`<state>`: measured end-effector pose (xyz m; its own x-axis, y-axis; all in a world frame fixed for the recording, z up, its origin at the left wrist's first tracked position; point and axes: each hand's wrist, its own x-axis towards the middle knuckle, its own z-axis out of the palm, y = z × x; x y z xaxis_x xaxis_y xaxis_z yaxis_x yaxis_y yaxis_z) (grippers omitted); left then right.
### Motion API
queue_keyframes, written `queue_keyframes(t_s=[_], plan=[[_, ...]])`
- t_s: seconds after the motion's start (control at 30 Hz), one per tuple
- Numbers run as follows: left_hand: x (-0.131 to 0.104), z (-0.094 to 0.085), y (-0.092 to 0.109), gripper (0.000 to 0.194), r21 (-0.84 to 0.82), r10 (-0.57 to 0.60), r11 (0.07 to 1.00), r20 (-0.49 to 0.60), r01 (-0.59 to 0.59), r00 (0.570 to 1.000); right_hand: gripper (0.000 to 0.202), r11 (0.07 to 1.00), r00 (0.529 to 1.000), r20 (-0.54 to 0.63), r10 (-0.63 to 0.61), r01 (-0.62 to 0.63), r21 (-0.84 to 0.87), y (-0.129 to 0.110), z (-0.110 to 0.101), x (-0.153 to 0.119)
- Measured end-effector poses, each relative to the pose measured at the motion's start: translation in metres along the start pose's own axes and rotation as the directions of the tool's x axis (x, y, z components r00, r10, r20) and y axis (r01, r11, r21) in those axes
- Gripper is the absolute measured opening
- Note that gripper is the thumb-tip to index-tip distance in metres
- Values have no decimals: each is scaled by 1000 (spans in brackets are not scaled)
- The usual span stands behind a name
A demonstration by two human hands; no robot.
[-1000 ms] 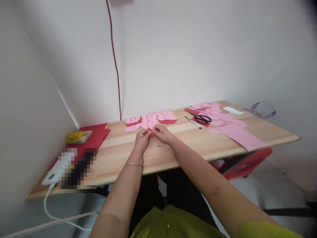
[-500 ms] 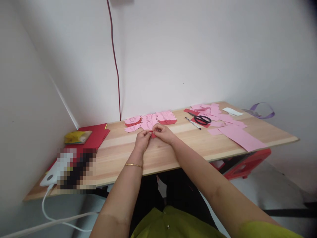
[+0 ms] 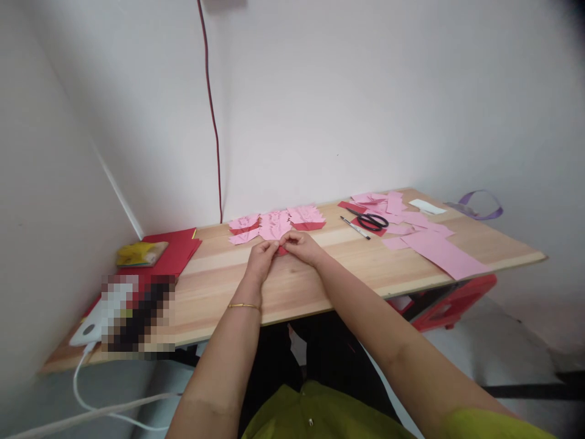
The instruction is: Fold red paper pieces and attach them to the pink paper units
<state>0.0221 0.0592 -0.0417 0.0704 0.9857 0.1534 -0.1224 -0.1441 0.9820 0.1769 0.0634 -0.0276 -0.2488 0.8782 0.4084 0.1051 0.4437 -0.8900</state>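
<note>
A small piece of red paper (image 3: 282, 250) is pinched between my two hands, low over the middle of the table. My left hand (image 3: 262, 257) grips its left side with thumb and finger. On the other side, my right hand (image 3: 299, 246) holds it with the fingertips close to those of the left. Most of the paper is hidden by the fingers. Just behind the hands lie cut pink paper pieces (image 3: 273, 225) with jagged edges, and red paper (image 3: 308, 225) shows below some of them.
To the right are black-handled scissors (image 3: 372, 222), a pen (image 3: 355, 227), pink scraps (image 3: 414, 219) and a large pink sheet (image 3: 443, 255). Red sheets (image 3: 180, 250) with a yellow packet (image 3: 141, 253) lie left, near a white device (image 3: 91, 326) with a cable. A red stool (image 3: 457, 305) stands below.
The fingertips have shifted very slightly around the red paper, and both hands keep their pinch. The whole view has moved a little; the other things lie as before.
</note>
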Motion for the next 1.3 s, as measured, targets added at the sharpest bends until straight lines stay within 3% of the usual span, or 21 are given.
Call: queue_keyframes(t_s=[0.2,0.3,0.5,1.03,1.3], plan=[[2,0,-4,24,61,73,995,-1,-73,997,19,991,998,21,61,-63,118,-4,-1,-1],[2,-1,-5,23,84,86,993,-7,-85,996,11,997,997,-14,73,-73,7,-6,-3,0],[1,-1,-2,21,110,82,990,3,-82,997,15,982,999,-1,46,-45,-181,-7,-3,1],[1,1,-3,18,219,98,970,37,-104,994,7,957,996,26,-87,91,-277,1,0,-1],[-1,1,1,16,191,101,976,16,-102,995,11,961,997,43,-63,73,-268,0,7,-1]])
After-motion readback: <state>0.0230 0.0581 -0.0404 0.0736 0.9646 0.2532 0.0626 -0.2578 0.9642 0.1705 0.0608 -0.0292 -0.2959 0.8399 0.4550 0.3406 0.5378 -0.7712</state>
